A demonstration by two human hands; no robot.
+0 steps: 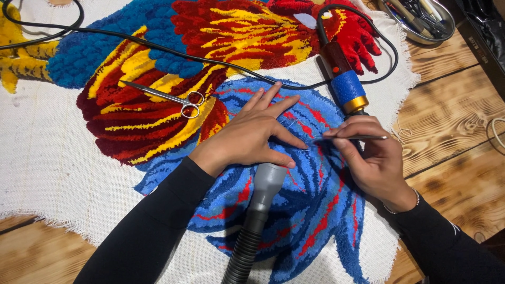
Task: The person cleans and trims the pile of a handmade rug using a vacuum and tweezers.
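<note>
head view: the left hand [251, 138] is lying flat on the tufted rug [221, 105], palm down and fingers spread over the light blue pile with its red streaks — its grip is released, holding nothing, only pressing on the yarn. the right hand [374, 160] is pinching a thin metal tool [351, 138] between thumb and fingertips, so its grip is clenched on that tool; the tool is lying nearly level, its tip pointing left toward the left hand's index finger and sitting just above the blue pile between the two hands. whether the tip is touching the yarn is too fine to tell.

a grey vacuum nozzle [268, 181] with a ribbed black hose is resting on the rug just below the left hand, its mouth lying close under the thumb. beyond the right hand a handheld trimmer [344, 79] with a blue, red and gold body is lying on the rug, its black cable [158, 50] looping across the red and yellow feathers. a pair of steel scissors [165, 97] is lying on the dark red and yellow pile, well apart from both hands. the rug's white backing cloth is spreading over a wooden worktop [452, 121], and a metal tray [421, 21] of tools is sitting at the far right corner.
</note>
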